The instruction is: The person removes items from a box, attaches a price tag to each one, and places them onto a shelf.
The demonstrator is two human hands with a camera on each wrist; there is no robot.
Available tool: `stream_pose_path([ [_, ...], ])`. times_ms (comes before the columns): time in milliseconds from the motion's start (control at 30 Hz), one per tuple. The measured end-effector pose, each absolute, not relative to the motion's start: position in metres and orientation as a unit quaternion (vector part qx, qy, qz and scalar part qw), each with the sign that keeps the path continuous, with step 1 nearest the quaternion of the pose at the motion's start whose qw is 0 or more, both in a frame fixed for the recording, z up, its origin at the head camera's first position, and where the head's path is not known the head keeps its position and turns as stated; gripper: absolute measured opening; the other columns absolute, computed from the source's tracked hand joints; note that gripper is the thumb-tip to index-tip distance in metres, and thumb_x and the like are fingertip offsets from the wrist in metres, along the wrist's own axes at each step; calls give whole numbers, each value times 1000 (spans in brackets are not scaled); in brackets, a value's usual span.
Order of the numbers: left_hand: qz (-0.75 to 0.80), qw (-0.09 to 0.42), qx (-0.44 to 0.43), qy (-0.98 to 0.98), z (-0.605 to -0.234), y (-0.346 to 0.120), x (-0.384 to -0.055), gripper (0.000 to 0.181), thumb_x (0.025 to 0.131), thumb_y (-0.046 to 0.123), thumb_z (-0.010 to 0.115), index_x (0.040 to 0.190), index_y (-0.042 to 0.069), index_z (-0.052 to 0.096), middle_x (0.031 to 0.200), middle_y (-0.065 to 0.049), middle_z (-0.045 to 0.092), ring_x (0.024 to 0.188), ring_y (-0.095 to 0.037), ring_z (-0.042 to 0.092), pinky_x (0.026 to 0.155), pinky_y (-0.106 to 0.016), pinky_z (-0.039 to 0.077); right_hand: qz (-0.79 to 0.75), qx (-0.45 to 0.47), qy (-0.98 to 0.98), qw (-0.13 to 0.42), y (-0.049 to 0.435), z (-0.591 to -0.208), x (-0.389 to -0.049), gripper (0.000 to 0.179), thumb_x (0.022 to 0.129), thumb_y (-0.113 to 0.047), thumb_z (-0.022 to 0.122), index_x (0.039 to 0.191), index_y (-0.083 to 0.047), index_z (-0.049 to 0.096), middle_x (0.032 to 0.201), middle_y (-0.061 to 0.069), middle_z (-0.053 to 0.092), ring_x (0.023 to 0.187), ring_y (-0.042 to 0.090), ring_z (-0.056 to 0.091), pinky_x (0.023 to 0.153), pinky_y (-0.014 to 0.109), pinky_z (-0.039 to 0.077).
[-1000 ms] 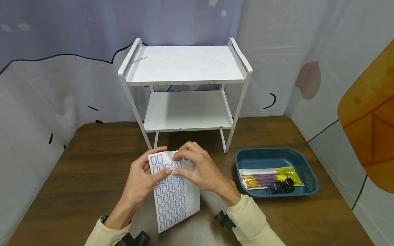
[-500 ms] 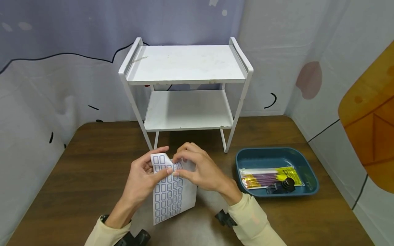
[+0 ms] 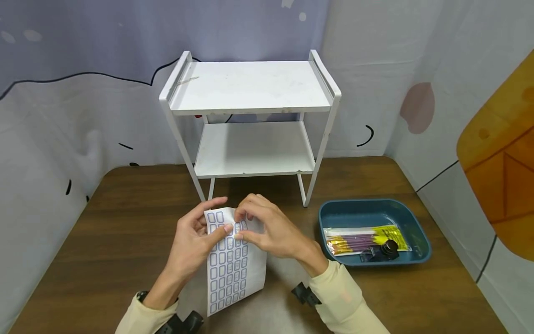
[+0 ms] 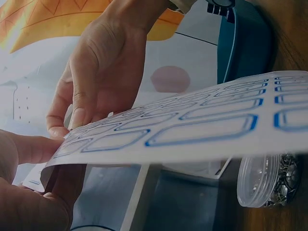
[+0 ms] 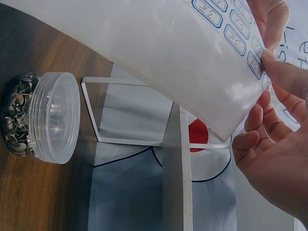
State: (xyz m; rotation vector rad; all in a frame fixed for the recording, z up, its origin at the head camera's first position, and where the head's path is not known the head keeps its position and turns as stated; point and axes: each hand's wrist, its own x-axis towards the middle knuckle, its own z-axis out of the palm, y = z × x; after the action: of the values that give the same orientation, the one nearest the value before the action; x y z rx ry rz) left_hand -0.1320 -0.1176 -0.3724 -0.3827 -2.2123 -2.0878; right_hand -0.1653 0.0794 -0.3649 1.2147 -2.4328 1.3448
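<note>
A sheet of blue-bordered label stickers (image 3: 227, 278) hangs tilted between both hands over the table. My left hand (image 3: 189, 246) grips its upper left part, thumb on the printed face and fingers behind. My right hand (image 3: 271, 227) pinches it at the upper middle, thumb tip close to the left thumb. In the left wrist view the sheet (image 4: 202, 125) bends where the left fingers (image 4: 29, 202) hold it. The right wrist view shows the blank part of the sheet (image 5: 159, 53) and the right thumb (image 5: 286, 72) on the labels.
A white two-tier shelf (image 3: 252, 88) stands at the back. To the right, a blue tray (image 3: 363, 211) holds a packet of brushes (image 3: 359, 241) and a small dark bottle (image 3: 388, 250). A clear round tub of metal thumbtacks (image 5: 53, 118), seen in the wrist views, stands on the table (image 3: 137, 222).
The sheet's lower end has swung slightly left; its bottom corner rose, then dropped again. Both hands have stayed nearly in place, thumbs still on the labels.
</note>
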Motion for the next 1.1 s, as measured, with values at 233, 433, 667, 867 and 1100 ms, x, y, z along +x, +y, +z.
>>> stream_pose_path([
  [233,-672,36,-118,-731,-372,-117,-132,53,85,-15,65,136,-5,52,103,-38,68,78,-13,75,64,-36,62,436,402,-803,54,79,-363,-165,25,81,-5,80,95,-8,59,95,1,54,95,14,49,85,27,44],
  [433,-667,49,-110,-735,-372,-115,-132,50,86,-14,65,133,-5,53,104,-37,68,76,-12,75,63,-34,61,433,390,-810,56,78,-363,-163,24,80,-3,81,93,-8,61,90,1,56,91,13,49,81,24,45],
  [667,-671,57,-108,-731,-373,-113,-132,49,86,-14,65,132,-6,53,104,-37,68,75,-12,75,62,-34,61,460,371,-805,55,80,-365,-164,19,83,-2,79,96,-5,65,87,3,60,85,13,52,75,22,47],
  [867,-673,57,-103,-730,-374,-113,-133,48,86,-15,65,132,-6,54,105,-37,68,76,-12,75,63,-33,61,467,372,-801,54,80,-366,-165,11,86,-3,75,92,-6,66,84,3,59,82,13,52,72,21,45],
  [1100,-674,56,-103,-730,-375,-113,-133,48,86,-14,66,132,-6,54,103,-37,68,75,-13,75,62,-34,61,471,377,-795,57,78,-369,-165,7,90,-2,71,89,-6,65,83,2,57,82,11,51,72,21,46],
])
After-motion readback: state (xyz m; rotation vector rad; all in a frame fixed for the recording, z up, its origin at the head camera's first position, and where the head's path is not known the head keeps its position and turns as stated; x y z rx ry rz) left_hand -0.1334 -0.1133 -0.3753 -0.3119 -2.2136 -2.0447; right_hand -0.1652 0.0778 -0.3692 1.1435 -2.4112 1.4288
